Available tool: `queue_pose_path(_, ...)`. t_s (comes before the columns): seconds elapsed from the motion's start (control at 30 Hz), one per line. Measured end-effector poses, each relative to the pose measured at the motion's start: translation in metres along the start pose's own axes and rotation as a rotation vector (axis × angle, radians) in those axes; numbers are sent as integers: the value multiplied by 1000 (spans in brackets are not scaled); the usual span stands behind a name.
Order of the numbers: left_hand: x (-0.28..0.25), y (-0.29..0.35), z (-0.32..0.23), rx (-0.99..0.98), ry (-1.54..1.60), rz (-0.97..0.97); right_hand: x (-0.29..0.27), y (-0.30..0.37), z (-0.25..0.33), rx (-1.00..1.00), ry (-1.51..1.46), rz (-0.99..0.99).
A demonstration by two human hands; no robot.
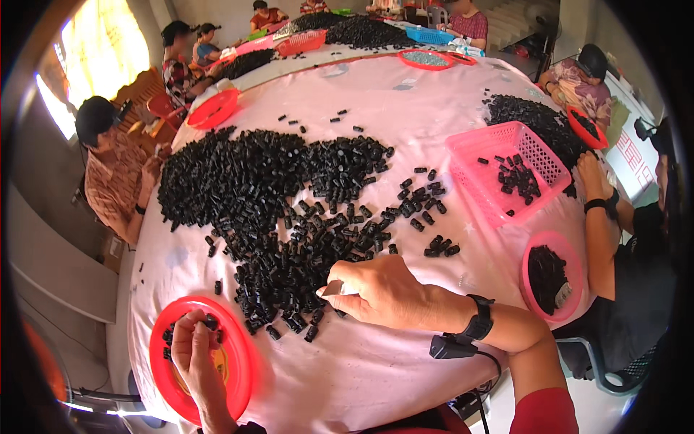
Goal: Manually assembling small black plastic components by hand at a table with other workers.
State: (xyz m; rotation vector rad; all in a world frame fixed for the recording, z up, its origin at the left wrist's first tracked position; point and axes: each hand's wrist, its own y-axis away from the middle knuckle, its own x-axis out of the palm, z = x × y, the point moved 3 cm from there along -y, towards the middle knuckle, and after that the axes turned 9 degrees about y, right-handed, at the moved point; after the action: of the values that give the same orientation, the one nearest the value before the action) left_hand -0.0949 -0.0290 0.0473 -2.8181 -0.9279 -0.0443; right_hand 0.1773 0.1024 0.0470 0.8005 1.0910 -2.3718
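My left hand (196, 354) is over a round red basin (240, 390) at the lower left. Its thumb and fingers are pinched on a small black cylindrical part (210, 321), and a few similar parts lie in the basin. My right hand (390, 289), with a black band at the wrist, rests at the near edge of a big heap of black cylindrical parts (238, 177). Between its thumb and forefinger is a small flat grey piece (333, 288), partly hidden by the fingers. Loose parts lie just beyond my right hand.
A pink slotted basket (470, 148) holding black parts stands to the right, with a pink basin (575, 249) of thin black pieces nearer. A co-worker (603, 195) sits at the right, another (119, 166) at the left. A black cable (491, 358) hangs from my right wrist.
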Motion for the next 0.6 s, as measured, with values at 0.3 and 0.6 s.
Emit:
queue_pose_path(0.3, 94, 16, -19, -37, 44, 232, -20, 1, 12, 229, -45, -23)
queue_pose_path(0.6, 240, -2, 53, -345, 437, 769, -35, -15, -36, 269, -48, -303)
